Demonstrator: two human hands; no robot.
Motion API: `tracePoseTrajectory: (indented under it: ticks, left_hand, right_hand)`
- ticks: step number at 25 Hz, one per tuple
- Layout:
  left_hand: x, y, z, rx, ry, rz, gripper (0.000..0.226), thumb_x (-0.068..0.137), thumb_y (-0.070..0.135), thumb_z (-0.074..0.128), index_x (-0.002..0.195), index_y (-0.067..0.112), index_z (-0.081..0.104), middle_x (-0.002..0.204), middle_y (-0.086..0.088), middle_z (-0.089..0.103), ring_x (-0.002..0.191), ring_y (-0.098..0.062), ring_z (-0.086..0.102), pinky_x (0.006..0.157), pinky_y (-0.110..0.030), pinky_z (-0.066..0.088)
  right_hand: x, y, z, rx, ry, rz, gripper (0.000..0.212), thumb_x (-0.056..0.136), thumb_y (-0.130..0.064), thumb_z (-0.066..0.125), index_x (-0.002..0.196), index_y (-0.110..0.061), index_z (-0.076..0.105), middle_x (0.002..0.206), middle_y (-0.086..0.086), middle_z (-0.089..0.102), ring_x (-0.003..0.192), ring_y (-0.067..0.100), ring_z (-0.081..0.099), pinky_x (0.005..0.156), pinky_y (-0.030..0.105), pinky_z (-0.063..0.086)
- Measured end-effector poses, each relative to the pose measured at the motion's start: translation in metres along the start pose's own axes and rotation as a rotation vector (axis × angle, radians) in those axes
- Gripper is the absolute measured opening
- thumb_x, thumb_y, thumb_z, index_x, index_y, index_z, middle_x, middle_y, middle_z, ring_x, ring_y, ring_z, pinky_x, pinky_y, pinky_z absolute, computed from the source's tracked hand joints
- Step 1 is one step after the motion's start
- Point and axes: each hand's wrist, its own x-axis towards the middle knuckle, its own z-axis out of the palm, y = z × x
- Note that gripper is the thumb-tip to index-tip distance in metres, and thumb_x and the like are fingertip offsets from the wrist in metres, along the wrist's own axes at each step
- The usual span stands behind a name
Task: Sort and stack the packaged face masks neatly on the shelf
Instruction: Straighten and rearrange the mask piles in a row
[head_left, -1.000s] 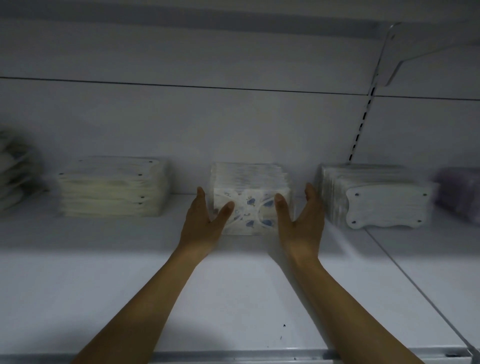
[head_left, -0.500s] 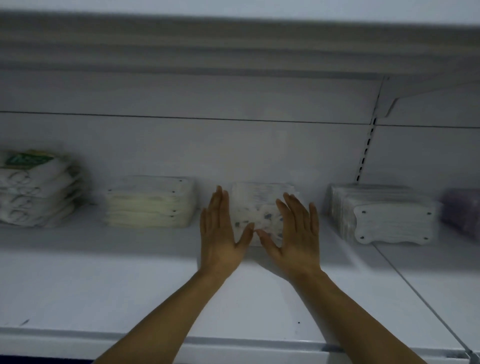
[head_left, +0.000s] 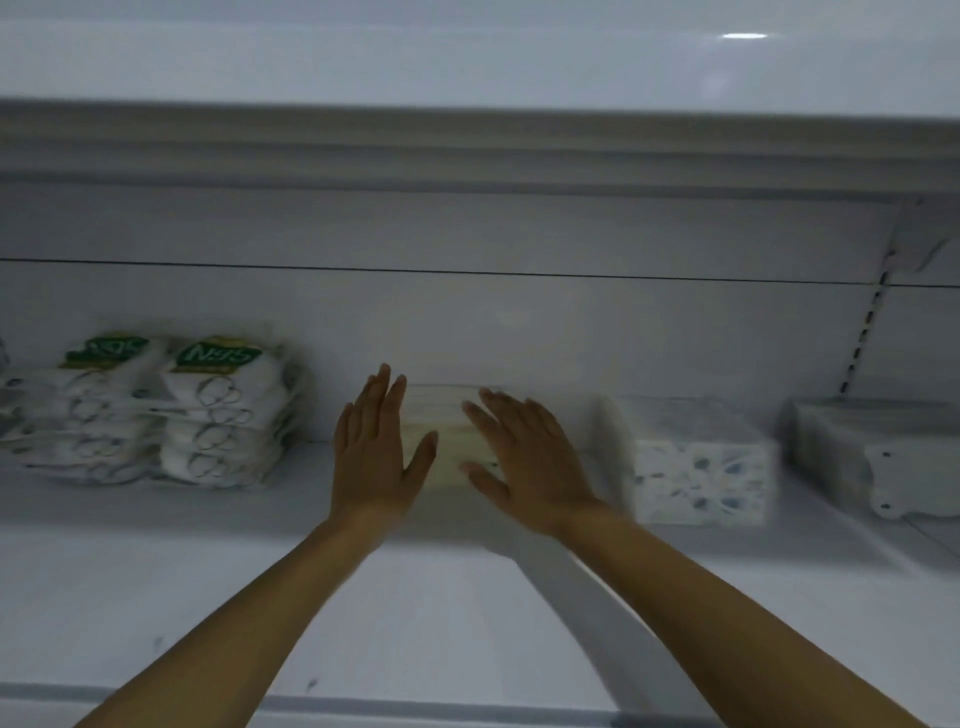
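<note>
A cream-coloured stack of packaged masks lies at the back of the white shelf. My left hand is raised flat in front of its left part, fingers straight. My right hand is spread in front of its right part, fingers straight. Whether either palm touches the stack cannot be told. To the right stands the blue-patterned mask stack, and further right a plain white mask stack. Both hands hold nothing.
At the left, two piles of green-labelled white packs lean against the back wall. The upper shelf's front edge hangs overhead. A slotted upright runs down the back wall at the right. The shelf's front lip is close below.
Both hands have left the blue-patterned stack and shifted left to the cream stack. The view has swung left, bringing the green-labelled packs fully into sight.
</note>
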Motion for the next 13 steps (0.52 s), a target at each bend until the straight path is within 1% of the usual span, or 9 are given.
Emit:
tracePoseTrajectory:
  ticks: [2, 4, 5, 6, 7, 8, 9, 11, 13]
  left_hand:
    - [0.002, -0.032, -0.008, -0.175, -0.016, -0.180, 0.073, 0.094, 0.057, 0.041, 0.150, 0.014, 0.021, 0.158, -0.004, 0.020, 0.144, -0.020, 0.019, 0.117, -0.037, 0.018]
    - [0.015, -0.055, -0.018, -0.430, -0.118, -0.500, 0.077, 0.087, 0.063, 0.047, 0.142, 0.010, 0.038, 0.146, -0.011, 0.042, 0.136, -0.027, 0.038, 0.108, -0.036, 0.034]
    - [0.024, -0.063, -0.021, -0.552, -0.185, -0.670, 0.075, 0.082, 0.069, 0.046, 0.125, 0.008, 0.054, 0.124, -0.014, 0.058, 0.121, -0.030, 0.052, 0.095, -0.034, 0.043]
    - [0.030, -0.071, -0.022, -0.668, -0.242, -0.835, 0.070, 0.078, 0.075, 0.044, 0.098, 0.010, 0.062, 0.094, -0.012, 0.063, 0.098, -0.031, 0.061, 0.080, -0.032, 0.047]
    - [0.034, -0.078, -0.023, -0.781, -0.291, -0.949, 0.066, 0.074, 0.080, 0.045, 0.078, 0.015, 0.057, 0.074, -0.006, 0.057, 0.079, -0.027, 0.061, 0.074, -0.030, 0.048]
    - [0.039, -0.084, -0.023, -0.871, -0.353, -1.004, 0.064, 0.071, 0.083, 0.048, 0.072, 0.019, 0.052, 0.069, -0.002, 0.054, 0.073, -0.024, 0.059, 0.076, -0.031, 0.051]
    - [0.042, -0.089, -0.022, -0.936, -0.416, -1.031, 0.063, 0.069, 0.084, 0.051, 0.075, 0.022, 0.054, 0.073, -0.002, 0.057, 0.075, -0.024, 0.061, 0.083, -0.037, 0.054]
    - [0.050, -0.097, -0.016, -0.969, -0.520, -1.030, 0.065, 0.069, 0.081, 0.056, 0.088, 0.019, 0.060, 0.084, -0.008, 0.063, 0.079, -0.026, 0.064, 0.088, -0.046, 0.054]
    - [0.058, -0.102, -0.010, -0.949, -0.568, -1.062, 0.073, 0.064, 0.083, 0.059, 0.091, 0.015, 0.062, 0.099, -0.011, 0.067, 0.086, -0.027, 0.066, 0.088, -0.042, 0.055]
  right_hand:
    - [0.021, -0.010, 0.016, 0.026, 0.090, 0.224, 0.053, 0.092, -0.052, 0.037, 0.124, -0.017, 0.060, 0.126, 0.009, 0.063, 0.116, 0.026, 0.059, 0.101, 0.045, 0.043]
    - [0.044, -0.014, 0.020, 0.180, 0.208, 0.668, 0.047, 0.091, -0.052, 0.044, 0.113, -0.017, 0.066, 0.115, 0.010, 0.067, 0.106, 0.030, 0.062, 0.091, 0.041, 0.047]
    - [0.055, -0.010, 0.018, 0.314, 0.161, 0.967, 0.052, 0.090, -0.056, 0.047, 0.120, -0.015, 0.060, 0.122, 0.014, 0.062, 0.112, 0.033, 0.058, 0.093, 0.041, 0.044]
    - [0.063, -0.006, 0.016, 0.489, 0.058, 1.265, 0.067, 0.088, -0.061, 0.049, 0.131, -0.011, 0.051, 0.132, 0.017, 0.054, 0.120, 0.035, 0.052, 0.099, 0.042, 0.041]
    - [0.066, 0.000, 0.018, 0.674, -0.059, 1.474, 0.084, 0.084, -0.068, 0.049, 0.140, -0.007, 0.041, 0.140, 0.018, 0.046, 0.125, 0.036, 0.046, 0.104, 0.043, 0.038]
    - [0.066, 0.002, 0.018, 0.823, -0.156, 1.571, 0.095, 0.081, -0.075, 0.046, 0.144, -0.005, 0.035, 0.144, 0.018, 0.042, 0.127, 0.037, 0.044, 0.106, 0.045, 0.037]
    - [0.064, 0.005, 0.020, 0.908, -0.225, 1.599, 0.099, 0.078, -0.080, 0.042, 0.144, -0.007, 0.035, 0.143, 0.016, 0.043, 0.125, 0.036, 0.046, 0.106, 0.045, 0.039]
    - [0.057, 0.011, 0.028, 0.972, -0.251, 1.599, 0.103, 0.066, -0.089, 0.042, 0.136, -0.013, 0.046, 0.134, 0.011, 0.052, 0.115, 0.032, 0.054, 0.100, 0.046, 0.046]
    - [0.052, 0.022, 0.040, 1.019, -0.249, 1.620, 0.117, 0.037, -0.098, 0.052, 0.122, -0.018, 0.057, 0.123, 0.007, 0.061, 0.105, 0.028, 0.062, 0.091, 0.045, 0.052]
